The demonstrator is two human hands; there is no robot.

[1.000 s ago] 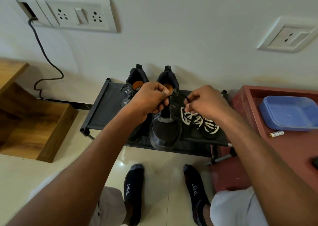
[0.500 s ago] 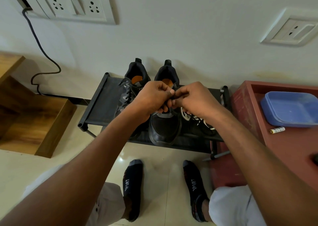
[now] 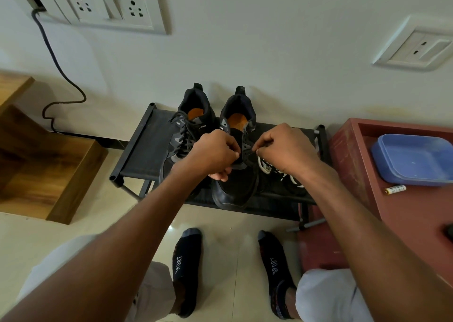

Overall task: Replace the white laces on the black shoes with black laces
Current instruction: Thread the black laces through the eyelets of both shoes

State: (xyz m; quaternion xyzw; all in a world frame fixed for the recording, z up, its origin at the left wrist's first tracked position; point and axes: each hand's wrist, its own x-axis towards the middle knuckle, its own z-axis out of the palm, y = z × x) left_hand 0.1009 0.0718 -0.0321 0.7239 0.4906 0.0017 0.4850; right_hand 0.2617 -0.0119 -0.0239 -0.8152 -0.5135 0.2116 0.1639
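Note:
Two black shoes stand on a low black shoe rack (image 3: 144, 147), heels toward the wall. The left shoe (image 3: 190, 125) carries a black lace. Over the right shoe (image 3: 235, 187) my left hand (image 3: 215, 155) curls its fingers at the left side of the tongue; what it grips is hidden. My right hand (image 3: 286, 147) pinches a thin black lace (image 3: 248, 151) at the right eyelets. A pile of white laces (image 3: 267, 167) lies on the rack just right of that shoe, partly under my right wrist.
A red cabinet (image 3: 402, 214) at the right holds a blue plastic tray (image 3: 414, 160) and a small battery (image 3: 395, 189). A wooden step unit (image 3: 49, 165) stands at the left. My socked feet (image 3: 188, 267) rest on the tiled floor below the rack.
My hands met over the right shoe half a second ago; now they have drawn apart, the right hand pulling the black lace out to the right.

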